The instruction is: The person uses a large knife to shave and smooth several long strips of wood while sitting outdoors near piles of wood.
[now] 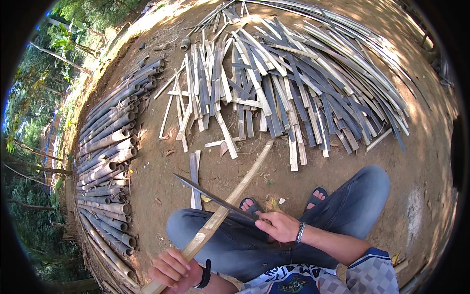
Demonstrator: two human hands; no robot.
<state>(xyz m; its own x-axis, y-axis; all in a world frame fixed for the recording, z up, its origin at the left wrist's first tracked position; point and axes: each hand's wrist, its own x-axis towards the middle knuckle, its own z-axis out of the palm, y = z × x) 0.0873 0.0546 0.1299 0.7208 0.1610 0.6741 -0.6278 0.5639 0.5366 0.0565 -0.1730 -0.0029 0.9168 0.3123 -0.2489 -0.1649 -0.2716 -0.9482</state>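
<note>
A long pale bamboo strip (230, 198) slants from the lower left up toward the middle, across my bent legs. My left hand (171, 269), a black band at its wrist, is wrapped around the strip's near end. In my right hand (279, 226) is a long dark-bladed knife (210, 195), its tip pointing to the far left. The blade crosses over the strip about halfway along it; whether the edge touches the wood I cannot tell. My fingers hide most of the knife's handle. A bare patch shows on the strip's upper face near my left hand.
Split bamboo strips (293, 83), pale and dark, lie in a big loose pile ahead. Whole bamboo poles (105, 171) are stacked along the left. Two short strips (195, 179) rest on the dirt beside my left knee. My sandalled feet (249, 206) are just beyond the knife.
</note>
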